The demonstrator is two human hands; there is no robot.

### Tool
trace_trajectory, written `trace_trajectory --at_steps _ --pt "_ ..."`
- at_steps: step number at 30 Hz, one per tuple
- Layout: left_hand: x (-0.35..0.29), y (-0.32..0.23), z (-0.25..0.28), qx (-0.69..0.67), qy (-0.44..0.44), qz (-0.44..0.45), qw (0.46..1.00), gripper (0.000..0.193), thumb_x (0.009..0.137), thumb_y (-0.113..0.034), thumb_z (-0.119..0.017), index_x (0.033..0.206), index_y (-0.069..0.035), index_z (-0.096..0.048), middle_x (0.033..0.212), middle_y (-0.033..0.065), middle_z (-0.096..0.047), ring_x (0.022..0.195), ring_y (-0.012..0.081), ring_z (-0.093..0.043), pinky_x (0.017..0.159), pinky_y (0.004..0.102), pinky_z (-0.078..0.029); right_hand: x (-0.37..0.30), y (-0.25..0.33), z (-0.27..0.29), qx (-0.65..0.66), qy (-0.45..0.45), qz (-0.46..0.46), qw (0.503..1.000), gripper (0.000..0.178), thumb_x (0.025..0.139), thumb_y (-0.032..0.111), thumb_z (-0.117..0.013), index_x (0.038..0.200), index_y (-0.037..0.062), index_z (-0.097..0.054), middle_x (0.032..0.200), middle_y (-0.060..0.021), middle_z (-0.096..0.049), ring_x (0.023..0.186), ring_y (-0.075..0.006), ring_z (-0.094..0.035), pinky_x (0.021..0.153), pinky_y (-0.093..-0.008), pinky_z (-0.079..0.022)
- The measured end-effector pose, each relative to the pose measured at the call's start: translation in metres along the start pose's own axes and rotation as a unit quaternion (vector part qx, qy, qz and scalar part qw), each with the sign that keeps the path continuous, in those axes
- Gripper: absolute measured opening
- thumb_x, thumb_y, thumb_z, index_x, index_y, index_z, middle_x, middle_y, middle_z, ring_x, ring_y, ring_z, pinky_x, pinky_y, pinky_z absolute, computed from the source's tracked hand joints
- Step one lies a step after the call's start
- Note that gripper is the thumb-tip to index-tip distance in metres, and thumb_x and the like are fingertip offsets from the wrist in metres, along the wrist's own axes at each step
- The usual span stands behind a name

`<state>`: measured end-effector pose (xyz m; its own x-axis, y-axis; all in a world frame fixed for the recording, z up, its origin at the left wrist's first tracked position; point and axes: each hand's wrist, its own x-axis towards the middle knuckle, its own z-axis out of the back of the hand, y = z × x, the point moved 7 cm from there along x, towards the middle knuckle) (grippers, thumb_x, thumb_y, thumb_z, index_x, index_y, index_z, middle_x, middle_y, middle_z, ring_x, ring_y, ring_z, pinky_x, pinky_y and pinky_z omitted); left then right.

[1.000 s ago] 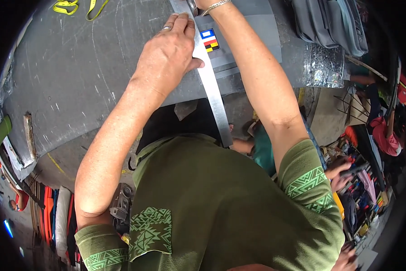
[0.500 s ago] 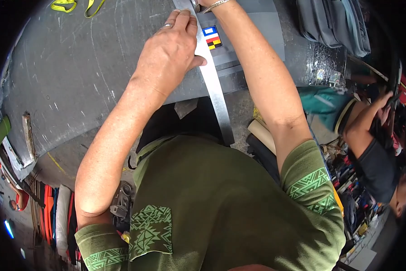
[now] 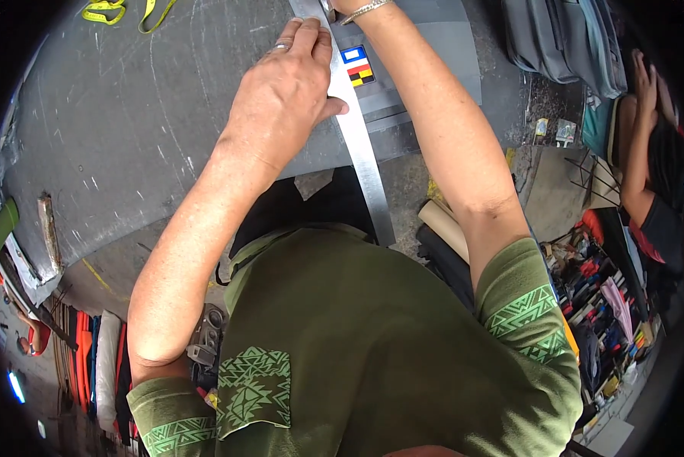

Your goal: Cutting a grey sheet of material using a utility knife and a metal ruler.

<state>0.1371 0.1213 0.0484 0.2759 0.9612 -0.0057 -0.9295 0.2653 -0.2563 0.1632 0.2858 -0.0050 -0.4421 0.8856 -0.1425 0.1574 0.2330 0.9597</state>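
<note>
A long metal ruler (image 3: 361, 145) lies across the grey sheet material (image 3: 426, 68) and sticks out past the table's near edge toward my body. My left hand (image 3: 290, 84) presses on it from above, fingers stretched forward along it and thumb out over its right side. Only the edge of my right hand (image 3: 347, 6), with a bracelet at the wrist, shows at the top of the picture. It looks curled by the ruler's far part, beside a small metallic piece (image 3: 329, 9) whose kind I cannot make out. Right of the ruler sits a small colourful flag-patterned patch (image 3: 357, 65).
A yellow tape measure (image 3: 104, 11) lies at the far left of the dark worktable (image 3: 121, 114). Grey folded pieces (image 3: 559, 38) are stacked at the far right. Rolled material (image 3: 442, 228) stands below the table edge. Another person's arm (image 3: 637, 164) shows at right.
The other person at the right has shifted farther toward the rim, uncovering floor and shelves. My hands and the ruler have hardly moved.
</note>
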Motion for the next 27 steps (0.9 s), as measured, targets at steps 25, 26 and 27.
trace_trajectory --at_steps 25,26,27 --pt "0.000 -0.001 0.000 0.009 0.003 0.004 1.000 0.083 0.076 -0.039 -0.085 0.137 0.006 -0.053 0.143 0.0186 -0.053 0.138 0.0301 -0.053 0.110 0.0356 -0.052 -0.003 0.011 0.002 -0.042 -0.065 -0.003 0.997 0.056 0.108 0.051 -0.035 0.079 0.0080 -0.054 0.053 -0.0022 -0.046 0.037 -0.0140 -0.043 0.036 -0.0294 -0.035" --pt "-0.001 -0.001 0.001 0.028 -0.001 0.002 1.000 0.081 0.077 -0.042 -0.084 0.135 0.007 -0.055 0.140 0.0172 -0.055 0.137 0.0274 -0.055 0.109 0.0323 -0.053 -0.003 0.011 0.000 -0.027 -0.062 -0.003 0.998 0.057 0.107 0.052 -0.035 0.072 0.0097 -0.049 0.051 -0.0022 -0.046 0.037 -0.0138 -0.043 0.036 -0.0294 -0.035" --pt "-0.001 0.001 -0.003 0.029 -0.002 0.003 1.000 0.081 0.077 -0.042 -0.084 0.135 0.007 -0.055 0.140 0.0172 -0.055 0.137 0.0274 -0.055 0.109 0.0323 -0.053 -0.003 0.012 -0.002 -0.027 -0.061 -0.001 0.998 0.057 0.107 0.052 -0.035 0.072 0.0097 -0.049 0.051 -0.0022 -0.046 0.037 -0.0138 -0.043 0.036 -0.0294 -0.035"
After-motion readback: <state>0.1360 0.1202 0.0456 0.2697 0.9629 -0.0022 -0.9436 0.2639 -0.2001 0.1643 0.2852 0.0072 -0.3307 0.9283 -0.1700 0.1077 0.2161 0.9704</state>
